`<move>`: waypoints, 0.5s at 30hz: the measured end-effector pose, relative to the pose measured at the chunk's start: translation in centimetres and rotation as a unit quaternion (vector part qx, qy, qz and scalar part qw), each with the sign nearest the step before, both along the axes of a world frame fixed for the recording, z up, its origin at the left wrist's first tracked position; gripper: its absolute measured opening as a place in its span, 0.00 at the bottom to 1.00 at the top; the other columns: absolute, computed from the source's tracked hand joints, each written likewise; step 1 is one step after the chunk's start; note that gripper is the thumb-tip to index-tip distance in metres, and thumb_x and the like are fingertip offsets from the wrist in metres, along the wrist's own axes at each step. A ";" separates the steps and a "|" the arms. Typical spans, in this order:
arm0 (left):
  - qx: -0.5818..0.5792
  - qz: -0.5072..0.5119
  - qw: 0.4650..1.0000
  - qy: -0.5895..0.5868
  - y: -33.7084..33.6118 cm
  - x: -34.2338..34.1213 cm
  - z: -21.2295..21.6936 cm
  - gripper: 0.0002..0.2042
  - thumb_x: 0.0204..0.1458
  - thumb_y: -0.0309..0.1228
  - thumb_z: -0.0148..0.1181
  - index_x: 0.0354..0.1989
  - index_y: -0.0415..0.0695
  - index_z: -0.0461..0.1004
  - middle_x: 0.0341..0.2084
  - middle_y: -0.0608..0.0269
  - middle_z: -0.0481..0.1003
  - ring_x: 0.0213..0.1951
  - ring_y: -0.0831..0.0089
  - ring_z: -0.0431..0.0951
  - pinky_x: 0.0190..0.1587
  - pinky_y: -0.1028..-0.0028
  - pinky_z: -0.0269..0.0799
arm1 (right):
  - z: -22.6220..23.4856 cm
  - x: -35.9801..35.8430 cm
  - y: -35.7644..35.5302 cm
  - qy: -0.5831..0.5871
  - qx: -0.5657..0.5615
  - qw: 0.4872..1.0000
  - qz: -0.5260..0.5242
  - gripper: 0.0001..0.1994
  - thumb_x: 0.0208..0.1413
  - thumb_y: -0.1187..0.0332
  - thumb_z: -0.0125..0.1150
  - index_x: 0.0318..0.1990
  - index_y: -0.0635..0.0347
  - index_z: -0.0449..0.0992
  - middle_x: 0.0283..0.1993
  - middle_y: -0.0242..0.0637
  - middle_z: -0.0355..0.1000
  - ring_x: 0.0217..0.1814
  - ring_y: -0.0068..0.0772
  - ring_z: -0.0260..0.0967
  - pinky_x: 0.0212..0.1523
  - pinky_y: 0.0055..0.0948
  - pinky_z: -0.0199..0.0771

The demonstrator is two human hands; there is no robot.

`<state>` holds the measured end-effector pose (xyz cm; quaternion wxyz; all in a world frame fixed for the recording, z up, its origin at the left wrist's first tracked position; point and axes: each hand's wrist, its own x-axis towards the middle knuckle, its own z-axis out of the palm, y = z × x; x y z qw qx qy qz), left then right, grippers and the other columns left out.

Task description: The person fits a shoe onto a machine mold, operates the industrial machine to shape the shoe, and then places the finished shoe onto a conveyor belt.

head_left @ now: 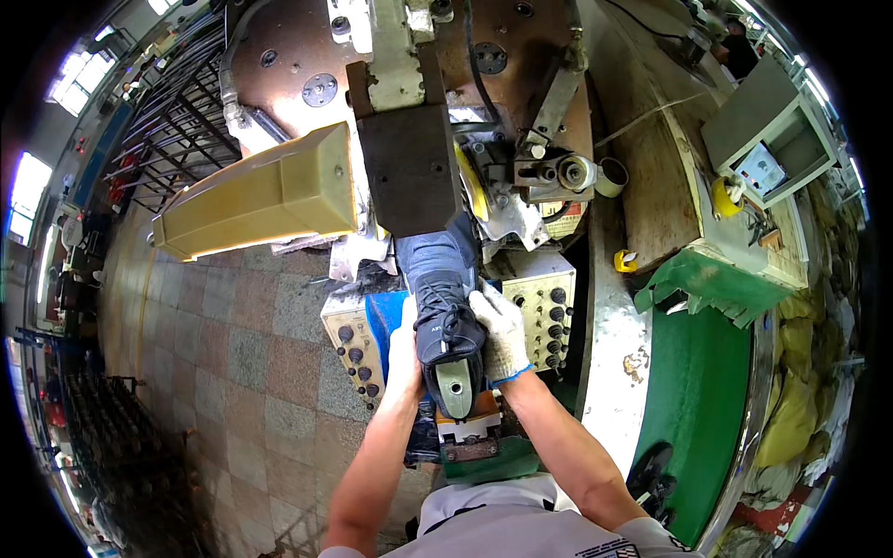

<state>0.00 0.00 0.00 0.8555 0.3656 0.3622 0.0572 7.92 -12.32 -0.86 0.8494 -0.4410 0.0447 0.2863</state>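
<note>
Shoe [444, 312] between left hand [404, 355] and right hand [502, 333], apparently against both.

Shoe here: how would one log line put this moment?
left hand: on shoe, left side; right hand: on shoe, right side; toe: toward machine

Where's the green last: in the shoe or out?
In: the green last sits inside the dark shoe, its holed top showing at the opening, with the left hand and right hand on the shoe's sides.
</note>
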 end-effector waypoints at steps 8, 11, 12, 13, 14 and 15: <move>0.031 0.002 0.997 -0.072 0.7 1.0 -2.3 0.21 0.70 0.45 0.43 0.50 0.41 0.76 0.37 0.62 0.81 0.37 0.71 0.83 0.42 0.70 0.81 | -0.6 0.7 0.1 -0.208 -0.149 0.966 -0.017 0.20 0.63 0.66 0.59 0.59 0.69 0.76 0.54 0.41 0.77 0.54 0.28 0.73 0.57 0.28 0.71; 0.012 0.015 0.997 -0.079 -0.2 1.1 -1.8 0.17 0.70 0.40 0.45 0.50 0.40 0.76 0.38 0.64 0.80 0.38 0.74 0.82 0.43 0.73 0.80 | -1.5 0.6 -0.6 -0.210 -0.179 0.961 -0.018 0.19 0.65 0.65 0.59 0.56 0.72 0.76 0.51 0.43 0.78 0.51 0.29 0.74 0.55 0.28 0.73; 0.014 0.015 0.996 -0.085 -0.3 1.0 -1.5 0.17 0.70 0.41 0.45 0.50 0.40 0.76 0.38 0.64 0.80 0.39 0.74 0.82 0.44 0.73 0.80 | -1.6 0.4 -0.4 -0.161 -0.158 0.974 -0.019 0.19 0.65 0.65 0.58 0.56 0.72 0.76 0.50 0.43 0.79 0.50 0.29 0.74 0.54 0.28 0.74; 0.016 0.015 0.996 -0.091 -0.3 1.0 -1.3 0.18 0.71 0.41 0.45 0.50 0.41 0.76 0.38 0.64 0.80 0.39 0.74 0.81 0.44 0.73 0.79 | -1.8 0.3 -0.4 -0.112 -0.136 0.984 -0.021 0.19 0.65 0.65 0.58 0.55 0.72 0.77 0.50 0.43 0.79 0.50 0.29 0.74 0.54 0.28 0.74; -0.005 0.009 0.996 -0.084 -0.1 0.7 -2.3 0.17 0.71 0.41 0.43 0.50 0.41 0.75 0.38 0.65 0.80 0.39 0.74 0.81 0.45 0.72 0.79 | -2.8 0.2 -0.4 -0.151 -0.156 0.976 -0.020 0.19 0.65 0.64 0.59 0.55 0.72 0.77 0.49 0.42 0.79 0.48 0.29 0.74 0.53 0.28 0.74; 0.012 0.004 0.996 -0.083 0.3 0.7 -2.8 0.17 0.71 0.41 0.43 0.51 0.42 0.75 0.38 0.65 0.79 0.39 0.74 0.81 0.45 0.73 0.78 | -2.9 0.0 -0.2 -0.190 -0.173 0.966 -0.018 0.19 0.65 0.64 0.59 0.55 0.72 0.77 0.48 0.42 0.79 0.47 0.28 0.74 0.52 0.28 0.74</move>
